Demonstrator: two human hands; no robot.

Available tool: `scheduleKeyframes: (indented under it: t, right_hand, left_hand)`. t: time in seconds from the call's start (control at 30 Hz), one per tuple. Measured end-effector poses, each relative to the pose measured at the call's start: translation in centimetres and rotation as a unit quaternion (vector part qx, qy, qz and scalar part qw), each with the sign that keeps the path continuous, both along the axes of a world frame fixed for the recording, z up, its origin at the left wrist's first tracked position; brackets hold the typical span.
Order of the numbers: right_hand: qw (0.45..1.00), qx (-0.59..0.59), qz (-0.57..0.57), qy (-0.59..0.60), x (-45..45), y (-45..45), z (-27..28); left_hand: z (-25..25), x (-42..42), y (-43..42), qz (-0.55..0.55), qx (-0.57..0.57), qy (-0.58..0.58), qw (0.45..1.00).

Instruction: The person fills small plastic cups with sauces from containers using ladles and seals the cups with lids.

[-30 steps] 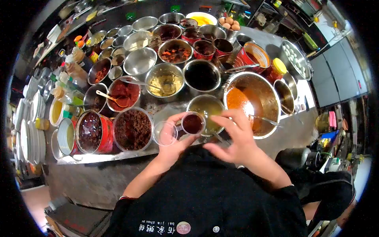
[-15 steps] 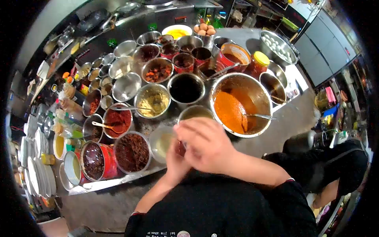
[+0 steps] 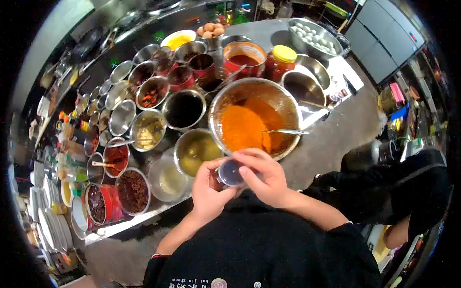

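Observation:
A small see-through plastic cup (image 3: 231, 173) sits between my two hands, near the front edge of the table. My left hand (image 3: 209, 191) is closed around its left side. From the right, my right hand (image 3: 265, 178) grips its rim with the thumb and fingers. What is inside the cup, if anything, is too unclear to tell. Just beyond my fingers stands a large steel bowl (image 3: 218, 103) of orange sauce (image 3: 242, 127) with a spoon (image 3: 288, 131) resting in it. To the left are a pot of yellowish liquid (image 3: 196, 151) and a clear tub of pale liquid (image 3: 169, 180).
Many metal bowls and tins of sauces crowd the table, including a black liquid (image 3: 184, 110) and a red paste (image 3: 118, 156). A yellow-lidded jar (image 3: 282, 60) and a bowl of white eggs (image 3: 312, 38) stand farther back. Another person in black (image 3: 398, 192) is at the right.
The view has swung to the right, bringing the orange sauce bowl closer to centre. My hands have moved slightly apart, and the small cup between them now shows clearly.

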State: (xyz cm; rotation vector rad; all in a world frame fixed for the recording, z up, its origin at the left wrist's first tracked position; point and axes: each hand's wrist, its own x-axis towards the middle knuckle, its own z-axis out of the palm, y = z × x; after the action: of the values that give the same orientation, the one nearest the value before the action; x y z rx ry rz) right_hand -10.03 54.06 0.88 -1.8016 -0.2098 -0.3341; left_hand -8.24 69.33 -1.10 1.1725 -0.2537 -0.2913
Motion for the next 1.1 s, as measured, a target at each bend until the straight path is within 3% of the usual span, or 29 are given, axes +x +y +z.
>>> scheduleKeyframes:
  t: [0.13,0.37,0.47,0.57,0.63,0.77,0.83,0.9,1.1]
  right_hand:
    - [0.999,-0.020,-0.033,-0.038,-1.7,-5.3,-0.6]
    - [0.997,0.002,-0.068,-0.033,-3.8,-14.7,-2.2]
    - [0.995,0.022,-0.090,-0.031,-4.5,-17.6,-3.2]
    - [0.992,0.022,-0.102,-0.069,-5.6,-19.8,-4.1]
    - [0.992,0.042,-0.114,-0.042,-6.2,-20.7,-3.6]
    - [0.977,0.067,-0.202,0.023,-6.5,-21.8,-3.3]
    - [0.974,0.110,-0.188,0.062,-6.6,-22.4,-3.7]
    - [0.981,0.115,-0.099,0.124,-7.0,-23.2,-3.7]
    - [0.979,0.127,-0.078,0.139,-8.1,-23.6,-3.3]
  left_hand:
    - [-0.1,-0.2,-5.2,-0.024,0.039,-0.026,0.999]
    - [-0.7,-1.8,-14.4,-0.081,-0.005,0.054,0.995]
    - [-0.9,-2.4,-17.3,-0.177,-0.084,0.064,0.979]
    - [-1.1,-2.7,-19.2,-0.158,-0.007,0.092,0.983]
    - [-1.0,-2.7,-20.5,-0.153,-0.035,0.151,0.976]
    - [-0.8,-3.3,-22.2,-0.149,-0.017,0.130,0.980]
    - [-1.0,-3.4,-22.7,-0.148,-0.011,0.137,0.979]
    - [-0.5,-3.7,-22.8,-0.166,-0.006,0.165,0.972]
    - [-0.5,-4.7,-22.6,-0.166,0.019,0.207,0.964]
